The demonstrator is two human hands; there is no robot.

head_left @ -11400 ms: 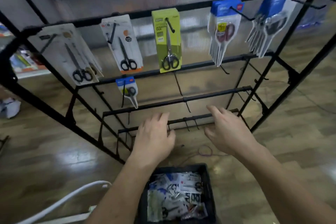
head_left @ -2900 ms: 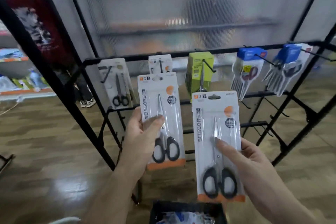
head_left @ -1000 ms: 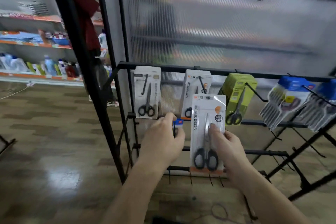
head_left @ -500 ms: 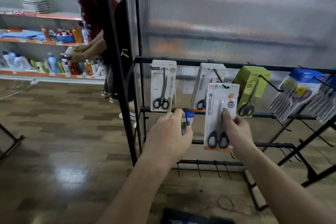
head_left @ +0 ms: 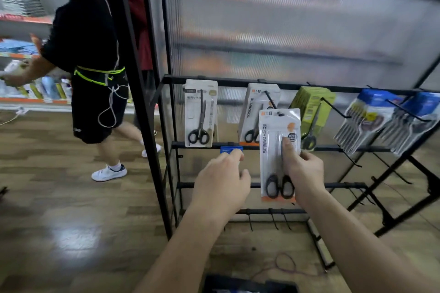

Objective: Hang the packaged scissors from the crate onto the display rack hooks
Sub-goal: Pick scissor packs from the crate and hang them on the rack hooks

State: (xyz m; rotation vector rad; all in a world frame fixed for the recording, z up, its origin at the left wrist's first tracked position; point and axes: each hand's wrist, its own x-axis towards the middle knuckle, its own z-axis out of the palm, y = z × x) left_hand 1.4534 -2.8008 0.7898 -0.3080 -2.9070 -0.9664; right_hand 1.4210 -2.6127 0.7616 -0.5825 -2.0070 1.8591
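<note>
Two bare forearms reaching in from the lower edge, uncovered from elbow to wrist, no sleeves showing. Left hand [head_left: 222,182] and right hand [head_left: 303,171] both ungloved, with no rings, watch or wristband. Short, plain fingernails, visible on right thumb
</note>
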